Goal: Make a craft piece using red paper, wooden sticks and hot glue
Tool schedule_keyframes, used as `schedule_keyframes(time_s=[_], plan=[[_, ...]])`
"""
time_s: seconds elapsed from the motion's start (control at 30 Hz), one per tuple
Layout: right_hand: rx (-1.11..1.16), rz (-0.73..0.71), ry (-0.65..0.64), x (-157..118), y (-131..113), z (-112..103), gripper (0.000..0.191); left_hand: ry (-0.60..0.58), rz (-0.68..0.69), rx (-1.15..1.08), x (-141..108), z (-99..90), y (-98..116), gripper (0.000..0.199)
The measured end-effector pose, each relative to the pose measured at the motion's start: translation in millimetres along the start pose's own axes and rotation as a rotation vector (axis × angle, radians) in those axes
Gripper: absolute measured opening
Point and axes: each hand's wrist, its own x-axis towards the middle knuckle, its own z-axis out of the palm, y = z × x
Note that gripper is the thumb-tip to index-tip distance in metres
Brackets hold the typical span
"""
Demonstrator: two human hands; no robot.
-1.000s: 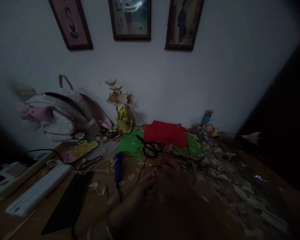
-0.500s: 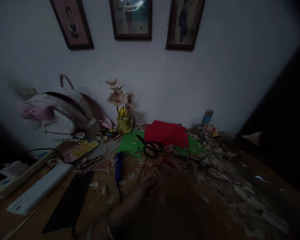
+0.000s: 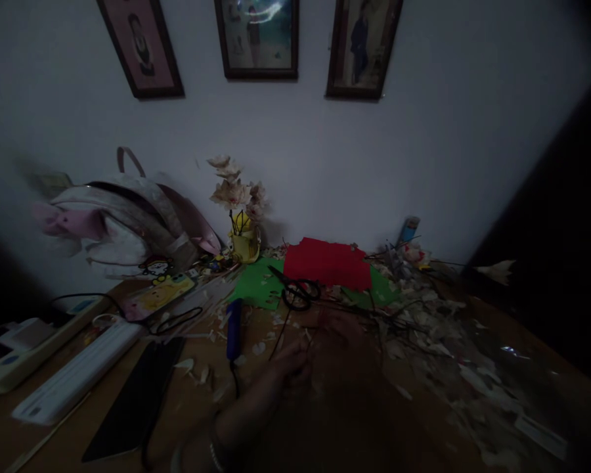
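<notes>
Over the middle of the table, my left hand has its fingers closed, with a small thin piece showing at the fingertips, too dark to name. Just right of it and slightly farther off is my right hand, dark and smeared, its fingers hard to make out. A thin dark stem lies left of the fingertips. Beyond the hands rest black-handled scissors, partly over green paper and near red paper. A blue glue gun with a black cord lies left of my left hand.
Pale petal-like scraps heap on the right. At the back stands a yellow cup with pale flowers. Leftward are a backpack, a power strip, a white box and a dark flat panel.
My right hand has shifted slightly, and the reddish spot at its fingertips is fainter now. My left hand stays almost in place.
</notes>
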Motion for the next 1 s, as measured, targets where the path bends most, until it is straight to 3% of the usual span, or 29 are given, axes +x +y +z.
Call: schedule_keyframes(time_s=[0.57,0.73,1.0], plan=[[0.211,-0.031,-0.051,-3,-34,5,0.020,0.006,-0.029,0.014,-1,4.4,3,0.019],[0.205,-0.033,-0.028,-4,-34,6,0.021,-0.010,-0.030,0.008,-1,2.3,0,0.018],[0.263,-0.008,0.000,0,-30,8,0.023,0.059,-0.035,0.010,-2,4.4,1,0.018]])
